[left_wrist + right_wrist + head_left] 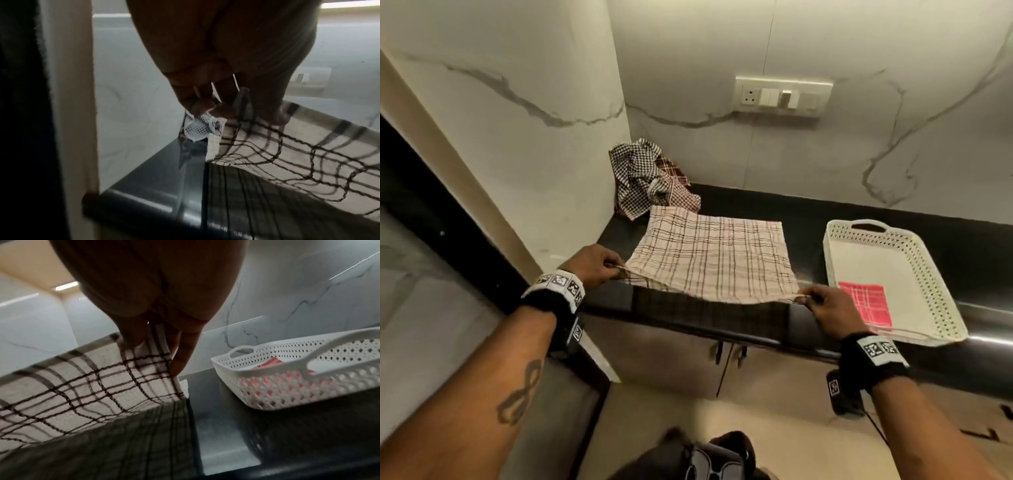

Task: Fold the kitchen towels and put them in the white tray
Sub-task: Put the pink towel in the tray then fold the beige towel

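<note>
A cream kitchen towel with dark plaid lines (709,257) lies spread on the black counter (859,219), its near edge lifted off the surface. My left hand (599,262) pinches the near left corner (218,129). My right hand (822,305) pinches the near right corner (164,356). The white perforated tray (935,284) stands to the right of the towel, and a folded red towel (866,305) lies in its near part. The tray (267,389) also shows in the right wrist view, with red behind its holes.
A crumpled heap of checked towels (650,178) sits in the back left corner against the marble wall. A switch plate (780,96) is on the wall above. The counter's front edge runs below my hands, with cabinet doors (722,363) underneath.
</note>
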The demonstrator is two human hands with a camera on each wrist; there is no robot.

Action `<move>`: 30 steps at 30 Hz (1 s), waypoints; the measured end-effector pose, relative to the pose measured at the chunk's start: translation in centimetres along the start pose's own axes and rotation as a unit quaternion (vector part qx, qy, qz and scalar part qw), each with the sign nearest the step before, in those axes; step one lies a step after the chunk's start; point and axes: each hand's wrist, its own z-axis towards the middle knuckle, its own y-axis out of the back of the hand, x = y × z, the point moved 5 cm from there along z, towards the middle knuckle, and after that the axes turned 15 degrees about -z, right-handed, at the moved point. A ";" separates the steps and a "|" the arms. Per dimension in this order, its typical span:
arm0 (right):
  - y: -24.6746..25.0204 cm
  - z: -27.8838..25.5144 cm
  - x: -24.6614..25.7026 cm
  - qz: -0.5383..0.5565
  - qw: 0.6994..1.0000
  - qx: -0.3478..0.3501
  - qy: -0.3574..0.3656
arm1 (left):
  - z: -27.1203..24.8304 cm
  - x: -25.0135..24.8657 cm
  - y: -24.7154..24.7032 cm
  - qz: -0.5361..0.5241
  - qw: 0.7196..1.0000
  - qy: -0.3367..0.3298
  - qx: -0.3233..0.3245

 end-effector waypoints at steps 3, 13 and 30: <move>-2.2 -1.9 -0.9 -0.036 0.997 0.063 -0.008 | -1.9 2.0 -2.7 -0.015 1.000 0.027 0.007; 1.2 -3.0 0.6 0.086 0.982 0.168 -0.028 | -3.2 4.9 -2.6 -0.103 0.993 0.060 0.028; -8.1 19.9 -4.3 -0.044 0.974 0.018 -0.222 | 21.1 8.2 -4.7 -0.080 0.991 0.034 -0.101</move>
